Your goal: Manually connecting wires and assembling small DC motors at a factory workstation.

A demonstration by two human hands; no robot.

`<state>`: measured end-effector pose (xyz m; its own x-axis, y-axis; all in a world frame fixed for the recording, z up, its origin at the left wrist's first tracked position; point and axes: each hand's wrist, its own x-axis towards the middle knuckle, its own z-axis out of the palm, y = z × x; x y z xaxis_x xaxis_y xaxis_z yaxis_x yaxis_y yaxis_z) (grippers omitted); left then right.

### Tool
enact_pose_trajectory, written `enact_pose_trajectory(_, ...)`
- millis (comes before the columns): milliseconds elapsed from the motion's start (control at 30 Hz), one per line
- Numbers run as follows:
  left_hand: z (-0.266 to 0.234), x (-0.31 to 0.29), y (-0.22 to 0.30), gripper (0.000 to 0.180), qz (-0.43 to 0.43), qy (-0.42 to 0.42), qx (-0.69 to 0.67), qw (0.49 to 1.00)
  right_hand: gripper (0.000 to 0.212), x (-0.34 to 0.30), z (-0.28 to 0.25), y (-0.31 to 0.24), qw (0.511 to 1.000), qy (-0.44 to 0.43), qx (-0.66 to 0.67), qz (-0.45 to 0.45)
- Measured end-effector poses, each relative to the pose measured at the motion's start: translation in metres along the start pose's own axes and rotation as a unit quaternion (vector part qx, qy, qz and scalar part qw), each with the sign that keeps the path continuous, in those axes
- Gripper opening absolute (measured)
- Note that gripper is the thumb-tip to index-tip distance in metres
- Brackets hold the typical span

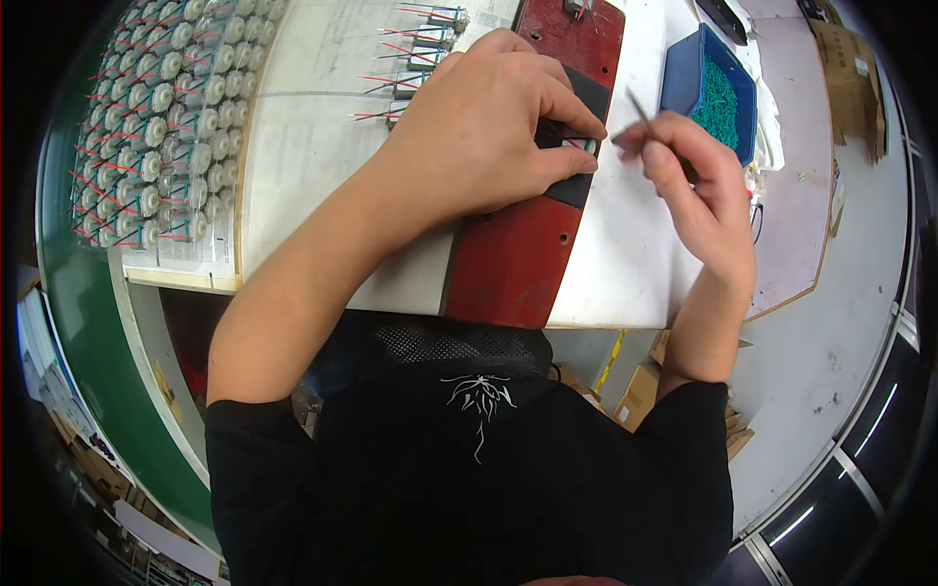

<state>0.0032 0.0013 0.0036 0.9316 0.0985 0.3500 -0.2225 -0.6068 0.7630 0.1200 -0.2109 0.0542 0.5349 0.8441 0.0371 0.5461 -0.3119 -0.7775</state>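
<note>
My left hand (493,122) rests on a red fixture block (508,259). Its thumb and forefinger close on a small silver motor (580,145) in the block's dark insert (572,188); the hand hides most of that part. Just to the right, my right hand (699,181) is closed around a thin metal tool (640,107) whose tip points up and left. The tool is slightly blurred, so its exact kind is unclear. Beyond my left wrist, several small motors (427,37) with red and dark wires lie in a column on the white worktop.
A blue bin (687,73) of small green pieces (718,107) stands at the right. Trays of wired motors with white round ends (161,127) fill the far left. Another small metal part (576,8) sits at the fixture's far end. A cardboard box (848,73) stands far right.
</note>
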Motion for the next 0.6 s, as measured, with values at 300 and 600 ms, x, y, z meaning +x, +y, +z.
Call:
enact_pose_trajectory(300,0.001,-0.001,-0.002,0.022,0.005,-0.002,-0.013,1.000,0.032,0.000,0.014,-0.010,0.939,-0.079,-0.335,0.004)
enact_pose_trajectory(600,-0.003,0.007,-0.008,0.025,0.252,0.101,0.037,0.962,0.038,0.004,0.021,0.003,0.926,-0.065,-0.372,0.011)
